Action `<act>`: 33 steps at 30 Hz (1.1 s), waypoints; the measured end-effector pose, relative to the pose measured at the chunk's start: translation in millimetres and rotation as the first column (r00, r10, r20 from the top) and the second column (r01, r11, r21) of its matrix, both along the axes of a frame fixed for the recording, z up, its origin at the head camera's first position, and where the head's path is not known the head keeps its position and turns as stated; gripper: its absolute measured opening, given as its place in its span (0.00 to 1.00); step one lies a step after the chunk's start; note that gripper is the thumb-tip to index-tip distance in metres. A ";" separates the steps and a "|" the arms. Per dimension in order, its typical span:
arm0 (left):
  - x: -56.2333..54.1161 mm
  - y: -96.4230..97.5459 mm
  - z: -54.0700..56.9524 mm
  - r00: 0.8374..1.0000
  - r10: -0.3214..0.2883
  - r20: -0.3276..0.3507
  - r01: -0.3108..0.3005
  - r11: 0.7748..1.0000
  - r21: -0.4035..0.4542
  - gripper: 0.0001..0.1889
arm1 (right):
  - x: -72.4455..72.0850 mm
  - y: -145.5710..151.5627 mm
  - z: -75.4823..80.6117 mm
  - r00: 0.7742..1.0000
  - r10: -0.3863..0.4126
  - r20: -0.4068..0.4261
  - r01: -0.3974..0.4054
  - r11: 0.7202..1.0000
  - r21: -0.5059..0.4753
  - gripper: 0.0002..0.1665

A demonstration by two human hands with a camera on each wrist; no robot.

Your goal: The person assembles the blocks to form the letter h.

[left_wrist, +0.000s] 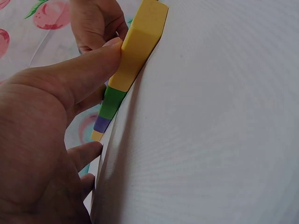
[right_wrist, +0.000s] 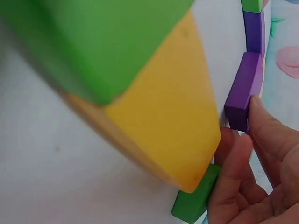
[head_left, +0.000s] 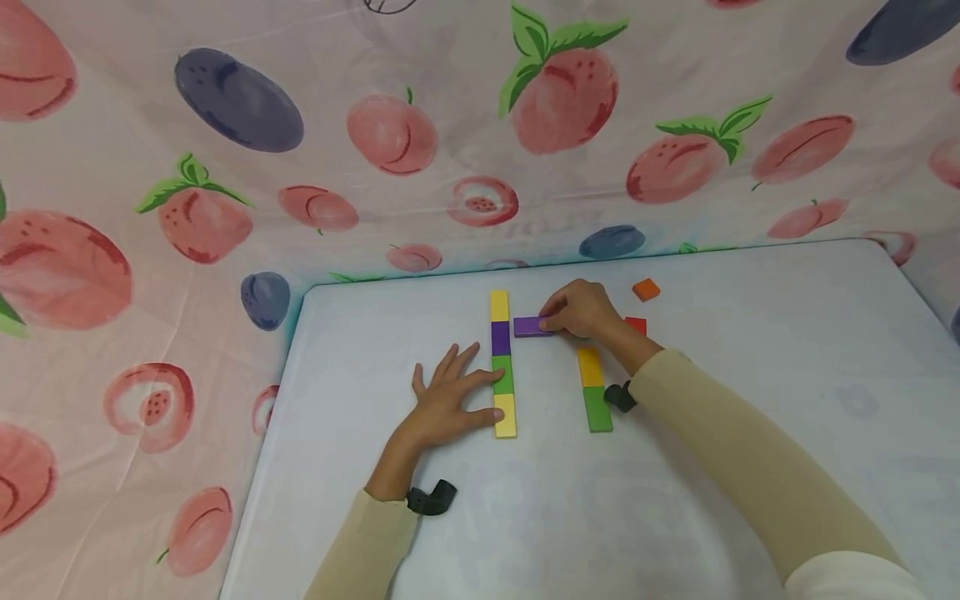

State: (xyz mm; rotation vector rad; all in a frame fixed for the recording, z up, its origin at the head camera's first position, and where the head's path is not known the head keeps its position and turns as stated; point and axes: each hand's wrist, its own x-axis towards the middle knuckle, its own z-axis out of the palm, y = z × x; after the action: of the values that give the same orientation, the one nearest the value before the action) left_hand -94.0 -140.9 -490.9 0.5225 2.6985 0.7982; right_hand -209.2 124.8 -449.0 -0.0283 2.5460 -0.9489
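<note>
On the white table a column of several blocks runs front to back: a near yellow block (head_left: 506, 417), a green block (head_left: 502, 375), a purple block (head_left: 500, 338) and a far yellow block (head_left: 499, 306). My left hand (head_left: 438, 404) lies along its left side, thumb touching the near yellow block and index finger at the green one, other fingers spread. My right hand (head_left: 583, 308) pinches the right end of a second purple block (head_left: 529, 327), which lies crosswise beside the column. Under the right hand, another green block (right_wrist: 196, 196) shows in the right wrist view.
A shorter column stands to the right, an orange-yellow block (head_left: 590, 367) behind a green block (head_left: 597, 410), close to the right wrist. A red block (head_left: 637, 325) is partly hidden by the right arm. An orange block (head_left: 646, 289) lies near the table's back edge, before the fruit-print cloth (head_left: 450, 50).
</note>
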 end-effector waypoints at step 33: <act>-0.6 0.7 -3.2 1.000 0.005 -0.013 -0.006 1.000 -0.013 0.32 | -1.2 12.1 1.1 0.960 0.260 -0.102 -0.241 0.956 0.167 0.21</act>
State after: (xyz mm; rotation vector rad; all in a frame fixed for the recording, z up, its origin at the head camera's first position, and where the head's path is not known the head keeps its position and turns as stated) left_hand -94.6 -140.2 -494.1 0.5193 2.7163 0.7810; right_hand -210.4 136.8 -447.9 -0.3672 2.6393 -0.6710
